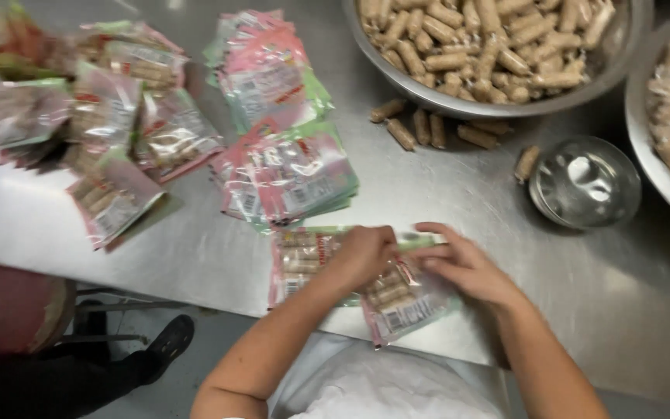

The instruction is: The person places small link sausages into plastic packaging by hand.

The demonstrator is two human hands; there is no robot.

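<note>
**Filled pouch under both hands at the table's near edge**

Filled pouch [406,304]: clear plastic with a pink and green printed face, several short brown rolls visible inside. It lies flat on the steel table [195,248], close to the near edge, directly in front of the person.

Left hand [362,256]: fingers curled down over the pouch's upper left part, pressing it to the surface; probably to keep the rolls from sliding. Whether the fingertips pinch the film cannot be told, since the frame is blurred.

Right hand [467,268]: fingers bent, tips on the pouch's top right edge, thumb reaching toward the left hand. It looks like a light pinch on the film, but that is not certain.

Second filled pouch [298,260]: just left of the first, partly under the left wrist.

Empty pouches [288,174]: fanned stacks ahead of the hands, within easy reach. Finished packs [106,132]: loose heap at far left, well apart from the work spot.

Large steel bowl [498,54]: heaped with brown rolls, far right. A few loose rolls [428,128] lie on the table just beside its rim. Small steel bowl [585,182]: near the right hand.
</note>
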